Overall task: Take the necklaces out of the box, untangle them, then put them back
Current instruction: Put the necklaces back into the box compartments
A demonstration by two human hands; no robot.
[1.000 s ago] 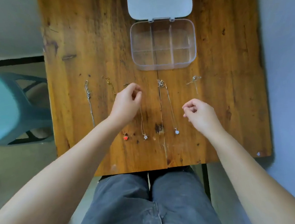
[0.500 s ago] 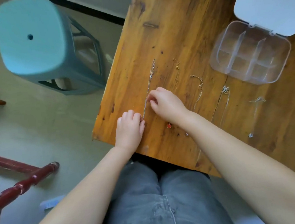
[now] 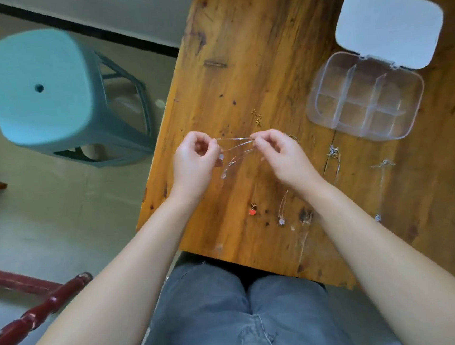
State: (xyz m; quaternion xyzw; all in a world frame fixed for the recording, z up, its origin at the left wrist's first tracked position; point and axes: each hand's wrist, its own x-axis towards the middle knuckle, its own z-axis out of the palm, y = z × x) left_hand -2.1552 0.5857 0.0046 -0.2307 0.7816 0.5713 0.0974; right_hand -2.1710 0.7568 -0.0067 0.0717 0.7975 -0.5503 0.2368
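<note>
A thin silver necklace (image 3: 235,147) hangs folded in loops between my two hands, just above the wooden table (image 3: 252,60). My left hand (image 3: 194,164) pinches one end and my right hand (image 3: 281,156) pinches the other. The clear plastic box (image 3: 365,95) lies open at the right with its white lid (image 3: 388,24) flipped back; its compartments look empty. Other necklaces lie on the table: one with a red pendant (image 3: 252,211), a gold chain (image 3: 256,118), one with a small clear pendant (image 3: 281,220), and two silver ones (image 3: 333,157) (image 3: 382,164) further right.
A teal plastic stool (image 3: 45,89) stands on the floor left of the table. A dark red wooden bar (image 3: 35,315) lies at the lower left. The table's near edge sits over my grey-trousered lap (image 3: 233,309).
The leftmost silver necklace has been lifted off the table and folded into loops between both hands. The head view has shifted slightly.
</note>
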